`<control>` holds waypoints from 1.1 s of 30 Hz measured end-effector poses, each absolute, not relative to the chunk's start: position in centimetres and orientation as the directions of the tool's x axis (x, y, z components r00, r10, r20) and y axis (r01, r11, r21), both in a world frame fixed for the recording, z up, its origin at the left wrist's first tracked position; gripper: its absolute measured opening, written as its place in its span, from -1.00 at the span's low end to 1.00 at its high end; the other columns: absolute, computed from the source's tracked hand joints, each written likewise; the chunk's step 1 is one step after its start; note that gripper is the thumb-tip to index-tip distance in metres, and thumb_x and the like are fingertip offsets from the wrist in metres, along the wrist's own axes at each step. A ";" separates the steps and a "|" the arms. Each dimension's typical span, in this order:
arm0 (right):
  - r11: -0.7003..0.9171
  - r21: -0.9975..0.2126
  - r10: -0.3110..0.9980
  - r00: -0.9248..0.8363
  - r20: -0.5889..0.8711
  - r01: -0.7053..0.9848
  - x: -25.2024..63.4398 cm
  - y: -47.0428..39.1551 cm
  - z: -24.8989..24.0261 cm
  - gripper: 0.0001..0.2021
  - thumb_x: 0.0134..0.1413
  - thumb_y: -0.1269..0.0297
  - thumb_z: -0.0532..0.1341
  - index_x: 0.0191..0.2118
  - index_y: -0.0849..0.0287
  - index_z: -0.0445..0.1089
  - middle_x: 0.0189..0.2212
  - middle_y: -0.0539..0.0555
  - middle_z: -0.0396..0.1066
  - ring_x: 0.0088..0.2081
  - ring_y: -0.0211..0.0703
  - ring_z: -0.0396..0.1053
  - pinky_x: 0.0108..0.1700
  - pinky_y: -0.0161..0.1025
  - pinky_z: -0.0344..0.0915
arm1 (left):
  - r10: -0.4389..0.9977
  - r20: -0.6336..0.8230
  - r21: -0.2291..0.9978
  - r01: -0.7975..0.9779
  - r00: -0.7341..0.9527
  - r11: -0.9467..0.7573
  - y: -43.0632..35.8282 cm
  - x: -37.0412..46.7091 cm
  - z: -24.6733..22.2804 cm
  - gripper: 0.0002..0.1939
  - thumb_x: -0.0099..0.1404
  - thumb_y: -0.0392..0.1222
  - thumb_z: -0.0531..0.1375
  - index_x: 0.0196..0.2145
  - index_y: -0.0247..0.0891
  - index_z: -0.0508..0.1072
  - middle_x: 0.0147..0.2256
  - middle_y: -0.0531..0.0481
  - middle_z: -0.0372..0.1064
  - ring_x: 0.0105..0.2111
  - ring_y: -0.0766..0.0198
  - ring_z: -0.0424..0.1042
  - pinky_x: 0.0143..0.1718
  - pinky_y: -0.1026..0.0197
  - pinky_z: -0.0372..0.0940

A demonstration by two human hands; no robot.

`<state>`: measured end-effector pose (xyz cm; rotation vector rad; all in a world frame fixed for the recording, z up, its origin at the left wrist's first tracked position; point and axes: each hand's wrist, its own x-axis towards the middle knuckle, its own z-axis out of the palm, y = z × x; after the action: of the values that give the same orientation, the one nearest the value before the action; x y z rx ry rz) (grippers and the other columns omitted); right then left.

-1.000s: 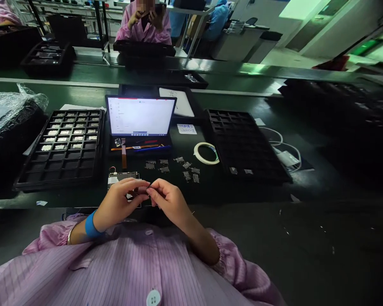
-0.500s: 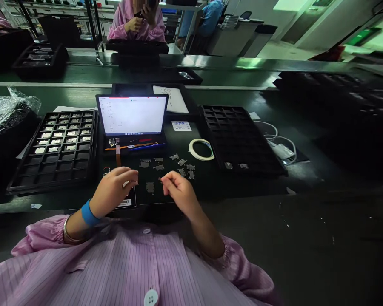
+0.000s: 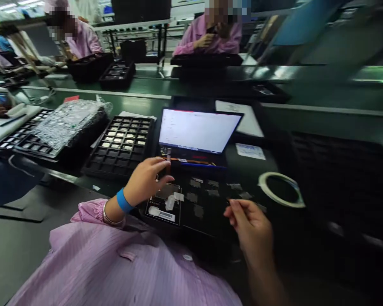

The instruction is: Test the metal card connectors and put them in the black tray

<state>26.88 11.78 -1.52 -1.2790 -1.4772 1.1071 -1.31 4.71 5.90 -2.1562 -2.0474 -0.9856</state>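
- Nearest is the right hand point(image 3: 250, 227), fingers loosely curled with thumb and forefinger pinched together above the dark mat point(image 3: 210, 221); the picture is blurred, so I cannot tell whether a small part sits in the pinch
- The left hand point(image 3: 147, 180), blue wristband at the wrist, reaches forward with fingers spread and gripping nothing, fingertips hovering over the near edge of the circuit board point(image 3: 165, 203) that lies flat on the mat
- To do this step well, in my judgement, the left fingers should press the board's edge to steady it, clear of the white tabs on its face; the right hand should work with a light pinch, low over the mat, so nothing small skips away
- Just past the board, small metal pieces point(image 3: 210, 189) lie scattered loose on the mat, in no container
- A roll of tape point(image 3: 282, 191) rests flat to the right, apart from both hands
- The lit tablet point(image 3: 199, 131) stands tilted behind the mat
- The black compartment tray point(image 3: 121, 146) to the left holds silvery parts in its far rows; its near rows look empty
- Farther left, a tray wrapped in plastic film point(image 3: 70, 123) sits atop another; its contents are unclear
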 end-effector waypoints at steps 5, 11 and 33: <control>0.032 -0.963 0.995 -0.098 0.006 0.269 26.8 11.7 -1.4 -0.67 0.07 -0.08 0.28 -0.28 0.11 0.41 -0.48 0.00 0.41 -0.51 -0.26 0.27 -0.55 -0.37 0.19 | 0.860 0.284 0.263 0.897 -0.425 0.356 3.4 -13.7 8.6 -0.73 0.32 -0.23 0.18 -0.05 -0.31 0.52 -0.03 -0.19 0.48 0.02 0.04 0.42 0.12 0.03 0.27; 0.057 -0.946 0.996 -0.083 0.032 0.320 26.6 11.4 -1.2 -0.70 0.09 -0.06 0.27 -0.30 0.09 0.41 -0.48 0.01 0.42 -0.50 -0.20 0.28 -0.52 -0.29 0.21 | 0.944 0.093 0.213 0.932 -0.317 0.292 5.3 -21.5 7.5 -0.79 0.13 -0.30 0.27 -0.24 -0.29 0.61 -0.19 -0.15 0.51 -0.11 0.04 0.44 0.04 0.10 0.26; 0.086 -0.969 0.994 -0.090 0.067 0.233 26.7 11.3 -1.0 -0.73 0.10 0.01 0.28 -0.33 0.13 0.40 -0.52 0.04 0.41 -0.55 -0.21 0.28 -0.58 -0.30 0.18 | 0.939 0.194 0.502 0.851 -0.285 0.155 3.4 -17.4 9.0 -0.58 0.28 -0.10 0.16 0.05 -0.32 0.41 -0.26 -0.06 0.47 -0.33 0.24 0.40 -0.25 0.22 0.29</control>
<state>26.65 11.30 -0.96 -1.2835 -1.4806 1.0879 -17.38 3.41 9.00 -1.9645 -2.5054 -0.8883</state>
